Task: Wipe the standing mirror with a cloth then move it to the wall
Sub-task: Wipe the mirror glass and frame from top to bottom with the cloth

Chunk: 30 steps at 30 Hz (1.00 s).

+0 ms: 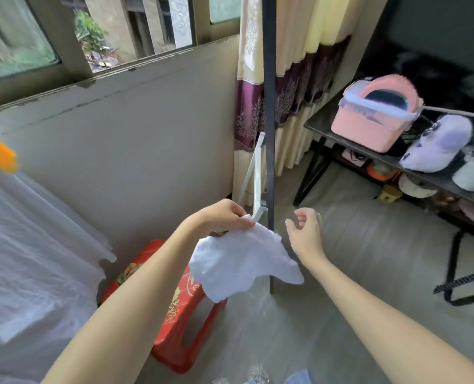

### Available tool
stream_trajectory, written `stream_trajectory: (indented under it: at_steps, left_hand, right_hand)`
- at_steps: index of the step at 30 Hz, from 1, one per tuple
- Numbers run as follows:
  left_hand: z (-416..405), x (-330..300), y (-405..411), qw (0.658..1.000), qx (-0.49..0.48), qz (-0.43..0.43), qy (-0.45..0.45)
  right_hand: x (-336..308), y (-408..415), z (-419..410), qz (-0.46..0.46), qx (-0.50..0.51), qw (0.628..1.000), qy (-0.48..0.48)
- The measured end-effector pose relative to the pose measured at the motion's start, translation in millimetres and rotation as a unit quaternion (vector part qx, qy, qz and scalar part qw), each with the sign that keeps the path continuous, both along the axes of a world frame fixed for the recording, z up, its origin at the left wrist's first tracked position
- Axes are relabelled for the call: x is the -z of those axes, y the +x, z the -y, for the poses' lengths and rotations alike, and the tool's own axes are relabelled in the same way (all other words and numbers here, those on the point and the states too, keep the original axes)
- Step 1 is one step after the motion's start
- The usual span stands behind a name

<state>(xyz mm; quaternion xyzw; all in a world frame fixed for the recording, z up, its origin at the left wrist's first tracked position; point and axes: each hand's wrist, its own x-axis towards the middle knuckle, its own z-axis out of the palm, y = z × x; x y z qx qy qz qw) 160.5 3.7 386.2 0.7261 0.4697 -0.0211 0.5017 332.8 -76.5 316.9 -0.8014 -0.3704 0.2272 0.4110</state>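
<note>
Nearest the camera, the left hand (224, 216) pinches a white cloth (241, 261) that hangs loose; the right hand (303, 230), fingers loosely curled, holds nothing. Just beyond, the standing mirror (269, 112) shows edge-on, its stand (258, 176) behind. An off-centre push could tip it toward the red stool (175, 314).

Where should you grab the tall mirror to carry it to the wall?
Probably by the standing mirror's dark edge, which faces you. The empty right hand is nearest it; the left hand holds the cloth. The glass looks slippery.
</note>
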Motion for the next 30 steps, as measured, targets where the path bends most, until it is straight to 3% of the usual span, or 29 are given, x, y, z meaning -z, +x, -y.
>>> stream_trajectory:
  at_steps: [3, 7, 12, 14, 17, 21, 25, 27, 30]
  left_hand:
    - [3, -15, 25, 0.998, -0.004, 0.034, 0.049]
    - [4, -36, 48, 0.989, -0.010, 0.094, 0.111]
    - [-3, -49, 61, 0.951, -0.140, 0.159, 0.226]
    - [-7, -51, 62, 0.934, -0.195, 0.166, 0.250]
    - [-13, -46, 58, 0.933, -0.239, 0.116, 0.244]
    - [-16, -33, 47, 0.951, -0.225, 0.005, 0.214]
    - [-7, -31, 40, 0.962, -0.195, 0.030, 0.189]
    - [-2, -32, 40, 0.966, -0.184, 0.050, 0.177]
    - [-1, -38, 42, 0.962, -0.190, 0.075, 0.184]
  right_hand:
    - [-16, 2, 9, -0.041, -0.074, 0.995, 0.060]
    - [-27, 1, 21, -0.261, -0.226, 0.938, -0.026]
    - [-33, 13, 26, -0.382, -0.275, 0.881, -0.040]
    - [-39, 20, 25, -0.353, -0.282, 0.889, -0.069]
    - [-47, 26, 19, -0.240, -0.274, 0.928, -0.084]
    - [-63, 32, 12, -0.123, -0.221, 0.966, -0.054]
    - [-74, 38, 8, -0.056, -0.204, 0.977, -0.009]
    - [-80, 41, 7, -0.056, -0.187, 0.980, 0.040]
    - [-96, 41, 8, -0.137, -0.148, 0.974, 0.106]
